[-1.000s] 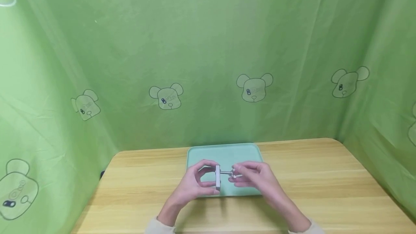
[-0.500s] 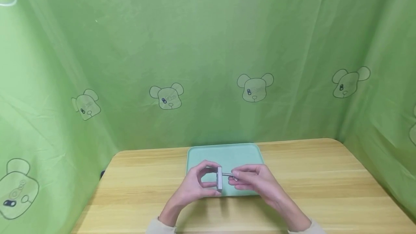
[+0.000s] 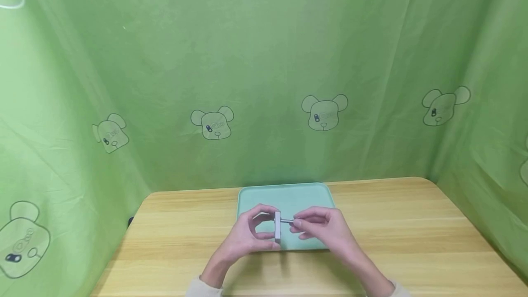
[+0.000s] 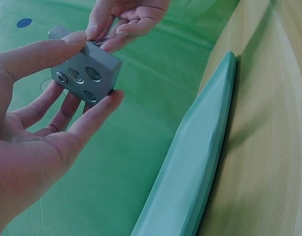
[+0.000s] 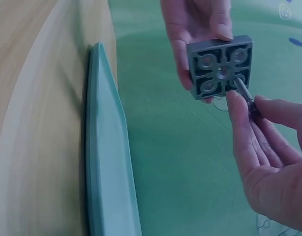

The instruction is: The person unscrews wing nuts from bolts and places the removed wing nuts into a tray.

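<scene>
My left hand [image 3: 246,233] holds a square grey metal block [image 3: 277,228] on edge, thumb on one edge and fingers on the opposite one. Several round holes pierce the block; its far face in the right wrist view has recessed pockets. With thumb and fingertips, my right hand [image 3: 327,227] pinches a slim, bolt-like metal rod [image 5: 243,90]. The rod points at the block, its tip at a corner hole, and its rear end is covered by the fingers. In the left wrist view, a ringed metal end [image 4: 61,77] shows in one corner hole.
Beneath both hands a pale turquoise tray [image 3: 284,194] with a low rim lies on the wooden table [image 3: 392,223]. Green fabric [image 3: 264,68] printed with bear heads hangs behind the table and along both sides.
The right fingers have closed further over the rod's rear end, which showed between them a second ago. The visible length of rod is slightly shorter. The left hand keeps its hold.
</scene>
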Motion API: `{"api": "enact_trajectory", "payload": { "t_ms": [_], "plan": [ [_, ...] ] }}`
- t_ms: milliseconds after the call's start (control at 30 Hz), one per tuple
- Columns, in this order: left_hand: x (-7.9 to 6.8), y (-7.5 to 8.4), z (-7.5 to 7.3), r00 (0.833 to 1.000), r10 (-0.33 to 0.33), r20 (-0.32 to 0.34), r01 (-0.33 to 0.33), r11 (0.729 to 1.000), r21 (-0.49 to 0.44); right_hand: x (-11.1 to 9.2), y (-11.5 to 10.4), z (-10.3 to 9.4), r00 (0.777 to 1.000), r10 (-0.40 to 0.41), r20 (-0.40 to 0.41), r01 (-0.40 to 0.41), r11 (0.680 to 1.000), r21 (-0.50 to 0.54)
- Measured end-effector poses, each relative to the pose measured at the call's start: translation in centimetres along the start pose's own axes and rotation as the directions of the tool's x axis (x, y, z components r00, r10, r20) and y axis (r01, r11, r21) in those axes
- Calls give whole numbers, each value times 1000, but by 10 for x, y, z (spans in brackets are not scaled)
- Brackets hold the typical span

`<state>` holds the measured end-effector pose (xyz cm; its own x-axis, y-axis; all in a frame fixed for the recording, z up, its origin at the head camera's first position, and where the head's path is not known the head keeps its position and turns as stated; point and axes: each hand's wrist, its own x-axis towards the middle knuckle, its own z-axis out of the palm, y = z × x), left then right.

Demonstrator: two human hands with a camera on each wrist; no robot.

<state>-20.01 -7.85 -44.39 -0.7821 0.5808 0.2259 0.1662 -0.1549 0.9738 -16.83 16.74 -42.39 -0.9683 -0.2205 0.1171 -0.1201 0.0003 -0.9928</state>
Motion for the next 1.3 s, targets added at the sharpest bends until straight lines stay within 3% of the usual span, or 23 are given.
{"api": "enact_trajectory", "payload": {
  "t_ms": [100, 167, 233, 300, 400, 500, 567, 633, 700, 833, 967, 1067, 1200, 1267, 1300],
  "plan": [
    [-1, 1, -1, 1000, -10, -4, 9, 1000, -27, -2, 0, 4, 993, -118, -30, 116, 990, -75],
    [-2, 1, -2, 1000, -8, -3, 8, 999, -51, -3, 1, 7, 975, -216, -44, 208, 968, -141],
    [-2, 1, -2, 1000, -4, 3, 4, 997, -81, -3, 2, 9, 946, -320, -53, 302, 929, -213],
    [-3, -1, -4, 1000, 7, 15, -5, 994, -112, -2, 4, 10, 897, -441, -43, 412, 866, -285],
    [-3, -2, -5, 999, 6, 34, 0, 987, -163, 1, 8, 10, 787, -617, 0, 573, 731, -371],
    [-3, -2, -6, 999, 4, 48, 5, 981, -194, 7, 11, 7, 642, -764, 67, 712, 562, -420],
    [-3, -2, -6, 999, 3, 52, 8, 979, -206, 11, 13, 6, 543, -832, 111, 774, 446, -449],
    [-2, -1, -6, 998, 8, 57, 4, 976, -216, 14, 13, 6, 458, -876, 151, 816, 348, -461],
    [-2, -1, -7, 998, 10, 63, 4, 974, -225, 15, 12, 6, 392, -902, 178, 838, 271, -474],
    [-2, -2, -7, 997, 19, 78, 0, 972, -235, 16, 8, 9, 306, -928, 211, 858, 173, -483],
    [-2, -2, -8, 996, 29, 84, -8, 971, -240, 15, 6, 11, 270, -937, 220, 863, 134, -487],
    [-2, -1, -7, 996, 21, 83, 0, 969, -248, 15, 5, 11, 276, -937, 215, 865, 144, -481],
    [-2, 0, -7, 997, 12, 78, 8, 967, -253, 13, 2, 13, 329, -926, 185, 865, 218, -451],
    [-2, 0, -8, 997, 22, 77, -2, 968, -252, 13, 3, 12, 376, -913, 159, 856, 276, -437],
    [-2, 0, -8, 997, 28, 78, -8, 968, -252, 12, 4, 12, 411, -900, 143, 849, 322, -419]
  ]
}}
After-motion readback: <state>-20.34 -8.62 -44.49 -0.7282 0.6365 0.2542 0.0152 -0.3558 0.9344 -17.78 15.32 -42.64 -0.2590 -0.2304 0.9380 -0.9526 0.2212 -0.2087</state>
